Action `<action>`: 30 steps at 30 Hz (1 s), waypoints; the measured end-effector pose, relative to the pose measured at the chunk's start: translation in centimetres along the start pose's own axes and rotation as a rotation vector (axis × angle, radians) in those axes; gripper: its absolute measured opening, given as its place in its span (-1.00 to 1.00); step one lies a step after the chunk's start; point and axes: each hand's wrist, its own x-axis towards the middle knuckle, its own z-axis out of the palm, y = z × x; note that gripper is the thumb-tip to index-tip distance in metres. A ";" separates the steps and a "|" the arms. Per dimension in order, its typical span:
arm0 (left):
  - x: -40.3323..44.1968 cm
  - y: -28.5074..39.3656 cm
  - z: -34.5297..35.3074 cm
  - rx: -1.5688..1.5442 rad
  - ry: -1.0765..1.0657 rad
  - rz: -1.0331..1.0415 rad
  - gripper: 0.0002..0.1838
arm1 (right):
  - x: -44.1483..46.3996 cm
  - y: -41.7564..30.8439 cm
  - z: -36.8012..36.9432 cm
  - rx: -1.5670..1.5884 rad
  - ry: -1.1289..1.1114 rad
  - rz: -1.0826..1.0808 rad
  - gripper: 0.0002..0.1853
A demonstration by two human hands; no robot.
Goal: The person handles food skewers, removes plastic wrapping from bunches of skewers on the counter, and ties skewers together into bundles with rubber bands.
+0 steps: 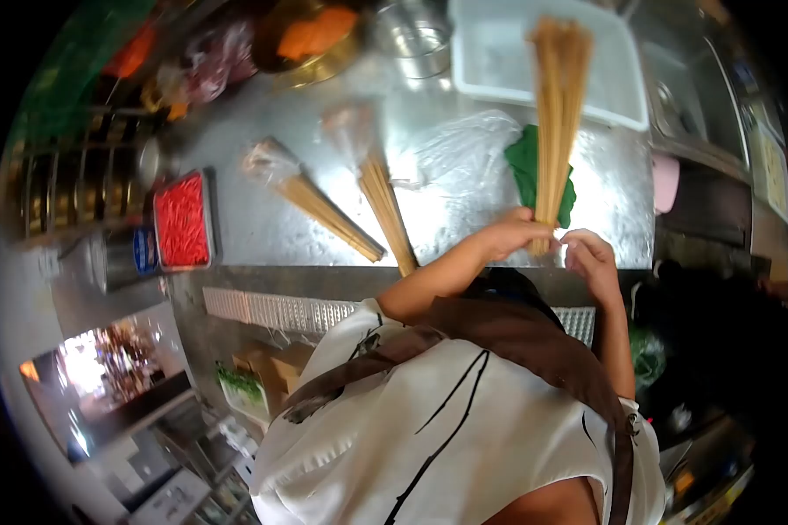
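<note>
My left hand is closed around the lower end of a bundle of bamboo skewers. The bundle stands out away from me over the table, and its far end fans slightly and is blurred. Close beside the near end, my right hand has its fingers curled in a pinch; what they hold, if anything, is too small to make out. Behind the bundle lies a green cloth. To its left is a crumpled clear plastic bag. Two more skewer bundles lie farther left, their far ends in clear plastic.
The metal table carries a white plastic tub, a metal pot and a bowl with orange pieces at the back. A tray of red strips sits at the left edge. A sink is at the right.
</note>
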 end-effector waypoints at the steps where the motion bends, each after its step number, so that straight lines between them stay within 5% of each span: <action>1: 0.2 -0.2 1.0 -0.005 -0.022 -0.058 -0.56 | 0.5 0.1 -0.6 -0.021 0.069 -0.064 -0.90; 3: -1.7 1.3 0.2 0.107 0.104 0.003 -0.57 | 3.7 1.4 0.7 -0.017 0.248 -0.296 -0.77; 7: -1.1 0.3 1.3 0.132 0.034 0.024 -0.64 | 5.3 -1.7 3.1 0.079 0.220 -0.126 -0.43; 12: -1.0 -1.6 0.2 0.341 0.016 0.030 -0.68 | 8.3 0.1 6.2 0.213 0.222 0.066 -0.65; 14: -1.1 -2.4 0.1 0.386 0.092 0.219 -0.64 | 8.6 0.8 6.2 0.216 0.264 -0.108 -0.73; 18: -3.4 -0.5 0.5 0.416 0.087 0.072 -0.57 | 8.4 -0.6 7.0 0.013 0.340 -0.166 -0.82; 22: -4.1 -2.4 -1.1 0.404 0.140 0.282 -0.56 | 8.9 -2.7 6.0 0.170 0.414 -0.409 -0.79; 25: -5.6 -1.1 -1.6 0.451 0.234 0.126 -0.58 | 9.2 -4.2 2.8 -0.116 0.528 -0.430 -0.66; 28: -6.1 -1.7 -1.8 0.501 0.273 0.120 -0.60 | 8.4 -4.8 0.1 -0.454 0.645 -0.226 -0.41; 30: -6.2 -1.4 -1.6 0.531 0.342 0.176 -0.64 | 8.5 -2.8 -1.7 -0.531 0.750 -0.372 -0.39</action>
